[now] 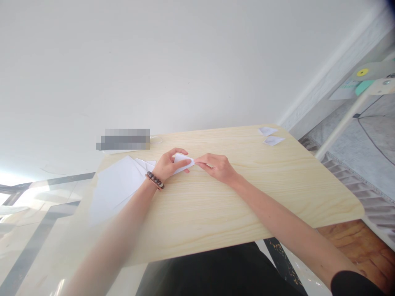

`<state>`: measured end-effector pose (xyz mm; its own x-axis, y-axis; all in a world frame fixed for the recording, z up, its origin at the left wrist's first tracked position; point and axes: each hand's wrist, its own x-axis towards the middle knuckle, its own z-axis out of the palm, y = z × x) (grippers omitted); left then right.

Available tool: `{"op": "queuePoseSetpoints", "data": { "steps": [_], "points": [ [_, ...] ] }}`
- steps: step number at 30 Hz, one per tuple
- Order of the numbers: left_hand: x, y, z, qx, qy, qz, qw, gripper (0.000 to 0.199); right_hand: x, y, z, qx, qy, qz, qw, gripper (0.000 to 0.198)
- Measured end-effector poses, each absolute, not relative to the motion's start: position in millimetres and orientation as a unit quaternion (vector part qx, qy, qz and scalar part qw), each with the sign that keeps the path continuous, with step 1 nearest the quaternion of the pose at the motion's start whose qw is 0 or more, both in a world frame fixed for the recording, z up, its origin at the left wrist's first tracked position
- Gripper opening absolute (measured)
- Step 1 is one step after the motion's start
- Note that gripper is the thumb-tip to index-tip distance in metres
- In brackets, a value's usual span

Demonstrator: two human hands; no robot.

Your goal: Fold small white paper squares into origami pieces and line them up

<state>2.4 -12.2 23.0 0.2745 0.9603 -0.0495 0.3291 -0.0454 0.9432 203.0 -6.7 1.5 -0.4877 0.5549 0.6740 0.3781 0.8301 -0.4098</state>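
Note:
A small folded piece of white paper (182, 158) is held between my two hands, over the middle of the table. My left hand (169, 165), with a dark beaded bracelet (155, 180) at its wrist, grips the paper with the thumb on top and the fingers around its far side. At the paper's pointed right end, my right hand (217, 165) pinches the tip between thumb and fingers. Loose white paper sheets (115, 187) lie on the table left of my left hand, partly hidden by the wrist.
Two folded paper pieces (274, 141) lie near the table's far right corner. A pixelated object (126, 139) stands at the far left. The wooden table (277, 181) has rounded corners and meets a white wall (185, 61). A pale metal pole (342, 123) rises on the right.

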Motion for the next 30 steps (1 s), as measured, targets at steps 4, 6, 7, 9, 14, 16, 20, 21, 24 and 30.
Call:
{"op": "queuePoseSetpoints", "data": {
  "steps": [4,6,7,9,14,16,20,21,24,30],
  "points": [
    [2.0,-11.8,20.6,0.640,0.519,0.341,0.453,0.049,204.3,-6.8,3.9,-0.280,-0.868,0.119,0.393,0.020],
    [2.1,-10.6,18.9,0.642,0.523,0.341,0.445,0.045,204.4,-6.1,4.1,-0.271,-0.873,0.124,0.386,0.021],
    [2.1,-10.0,18.2,0.647,0.521,0.343,0.438,0.041,204.2,-5.8,4.1,-0.266,-0.875,0.127,0.385,0.021],
    [2.2,-8.9,17.5,0.663,0.506,0.347,0.430,0.035,203.7,-5.6,4.3,-0.254,-0.878,0.132,0.385,0.020],
    [2.0,-9.6,20.5,0.676,0.496,0.314,0.445,0.036,202.2,-7.1,6.2,-0.228,-0.881,0.150,0.386,0.020],
    [1.8,-10.8,22.3,0.681,0.502,0.303,0.440,0.037,201.3,-7.8,6.2,-0.231,-0.878,0.157,0.388,0.020],
    [1.3,-12.4,23.1,0.690,0.514,0.281,0.425,0.039,199.1,-9.3,5.3,-0.252,-0.863,0.185,0.396,0.018],
    [1.1,-12.5,22.6,0.690,0.518,0.278,0.422,0.039,198.7,-9.8,5.2,-0.263,-0.856,0.195,0.400,0.017],
    [1.4,-12.5,20.6,0.686,0.535,0.279,0.406,0.040,198.9,-11.1,5.8,-0.301,-0.836,0.225,0.400,0.015],
    [8.5,-16.2,21.0,0.696,0.531,0.290,0.387,0.034,200.4,-9.2,5.5,-0.338,-0.839,0.254,0.343,0.017]
  ]
}}
